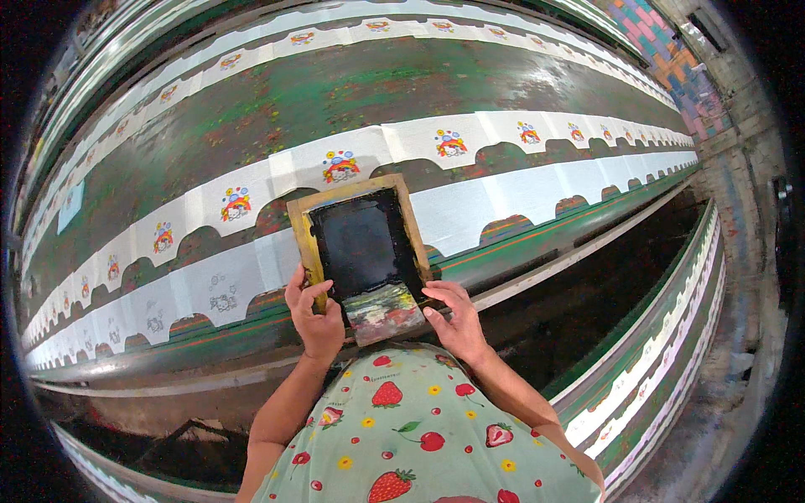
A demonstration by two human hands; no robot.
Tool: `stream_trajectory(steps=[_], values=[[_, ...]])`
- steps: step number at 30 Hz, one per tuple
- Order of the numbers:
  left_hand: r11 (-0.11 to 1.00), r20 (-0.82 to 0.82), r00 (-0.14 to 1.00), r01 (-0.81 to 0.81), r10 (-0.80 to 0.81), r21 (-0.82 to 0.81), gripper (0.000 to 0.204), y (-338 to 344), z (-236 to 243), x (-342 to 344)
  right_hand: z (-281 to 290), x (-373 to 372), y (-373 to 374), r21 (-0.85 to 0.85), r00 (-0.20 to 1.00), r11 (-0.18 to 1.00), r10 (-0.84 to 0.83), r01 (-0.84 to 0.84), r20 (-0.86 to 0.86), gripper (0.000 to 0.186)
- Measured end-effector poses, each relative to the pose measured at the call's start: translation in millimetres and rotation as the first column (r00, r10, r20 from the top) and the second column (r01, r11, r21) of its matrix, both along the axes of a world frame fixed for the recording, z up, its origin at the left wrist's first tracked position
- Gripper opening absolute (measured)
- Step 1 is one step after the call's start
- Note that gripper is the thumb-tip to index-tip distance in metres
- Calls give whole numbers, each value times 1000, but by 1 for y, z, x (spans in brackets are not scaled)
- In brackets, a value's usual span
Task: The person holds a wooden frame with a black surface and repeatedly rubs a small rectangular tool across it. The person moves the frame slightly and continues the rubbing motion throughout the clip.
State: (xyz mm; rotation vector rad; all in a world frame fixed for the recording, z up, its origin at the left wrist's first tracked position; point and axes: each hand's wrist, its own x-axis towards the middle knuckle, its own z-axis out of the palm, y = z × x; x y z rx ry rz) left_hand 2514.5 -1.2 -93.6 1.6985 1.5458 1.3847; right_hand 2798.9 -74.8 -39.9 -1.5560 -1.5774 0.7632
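Observation:
A wooden screen-printing frame, dark ink across its mesh, is held out in front of me over the near edge of the long table. My left hand grips its lower left side, and my right hand grips the lower right corner. A paint-smeared flat piece, possibly a squeegee, lies at the frame's near end between the hands. Left of the frame, pale cloth pieces in the near row carry black outline prints. To its right the cloth pieces look unprinted. The frame hides the cloth directly beneath it.
Behind, another row of white cloth pieces bears colourful rainbow prints. The paint-stained green tabletop stretches beyond, with more printed cloth along its far side. A dark gap and another cloth-lined table lie at the right. Concrete floor runs past the table ends.

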Motion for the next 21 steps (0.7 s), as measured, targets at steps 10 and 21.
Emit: stream_trajectory(steps=[10,21], values=[[999,87,996,27,-28,19,44,12,-4,163,0,156,11,63,999,997,-42,40,25,42],[996,124,991,-29,39,-79,42,15,-4,211,31,183,33,185,820,852,377,-489,430,44]])
